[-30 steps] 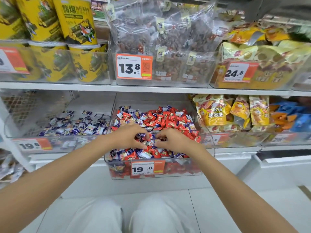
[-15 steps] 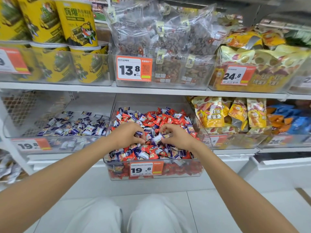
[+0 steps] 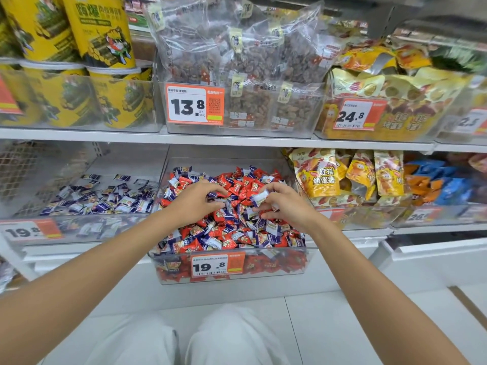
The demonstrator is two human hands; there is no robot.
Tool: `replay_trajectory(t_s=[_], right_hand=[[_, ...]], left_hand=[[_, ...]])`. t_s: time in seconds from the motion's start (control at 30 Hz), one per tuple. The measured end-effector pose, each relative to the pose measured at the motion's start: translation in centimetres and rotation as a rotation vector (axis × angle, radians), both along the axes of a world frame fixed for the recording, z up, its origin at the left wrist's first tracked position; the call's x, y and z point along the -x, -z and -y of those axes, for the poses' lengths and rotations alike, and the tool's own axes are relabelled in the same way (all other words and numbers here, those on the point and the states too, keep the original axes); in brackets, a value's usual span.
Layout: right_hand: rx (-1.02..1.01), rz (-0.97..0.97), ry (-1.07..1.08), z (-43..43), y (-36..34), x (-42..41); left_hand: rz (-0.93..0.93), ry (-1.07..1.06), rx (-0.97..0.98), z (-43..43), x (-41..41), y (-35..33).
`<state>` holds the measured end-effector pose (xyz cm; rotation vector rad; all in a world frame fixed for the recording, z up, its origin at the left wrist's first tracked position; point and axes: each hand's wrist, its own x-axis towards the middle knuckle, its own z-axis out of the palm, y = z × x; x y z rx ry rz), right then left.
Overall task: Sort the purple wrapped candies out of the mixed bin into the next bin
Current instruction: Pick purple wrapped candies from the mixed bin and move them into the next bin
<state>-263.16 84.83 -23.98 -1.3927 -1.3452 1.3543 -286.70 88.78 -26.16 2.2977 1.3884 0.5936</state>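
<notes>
A clear mixed bin (image 3: 263, 275) on the lower shelf holds a heap of red and purple wrapped candies (image 3: 237, 233). Both hands are over the middle of the heap. My left hand (image 3: 195, 202) is curled with purple candies pinched under its fingertips. My right hand (image 3: 286, 204) holds a purple and white candy (image 3: 259, 198) between thumb and fingers, lifted slightly above the pile. To the left stands the neighbouring clear bin (image 3: 79, 233), with several purple candies (image 3: 105, 198) spread thinly on its floor.
Yellow snack bags (image 3: 350, 175) fill the bin to the right. The upper shelf (image 3: 210, 139) overhangs the bins, carrying yellow tubs (image 3: 100, 30) and clear bags of dried fruit (image 3: 237, 61). My knees in light trousers (image 3: 184, 341) are below, on a white tiled floor.
Both hands have shifted further back in the mixed bin. The right hand has lifted a purple candy off the pile. The camera has tilted down a little.
</notes>
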Motion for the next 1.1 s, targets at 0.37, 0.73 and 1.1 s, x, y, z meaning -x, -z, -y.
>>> replay_trajectory(t_s=[0.37, 0.73, 1.1], right_hand=[[-0.055, 0.047, 0.018, -0.6, 0.1, -0.4], [-0.243, 1.172, -0.329, -2.3, 2.0, 1.2], [-0.475, 1.257, -0.238, -1.3, 1.6, 0.7]], left_hand=[[-0.055, 0.012, -0.085, -1.9, -2.6, 0.1], [0.161, -0.032, 0.035, 1.0, 2.6, -3.3], [0.015, 0.020, 0.135, 3.8, 6.7, -3.1]])
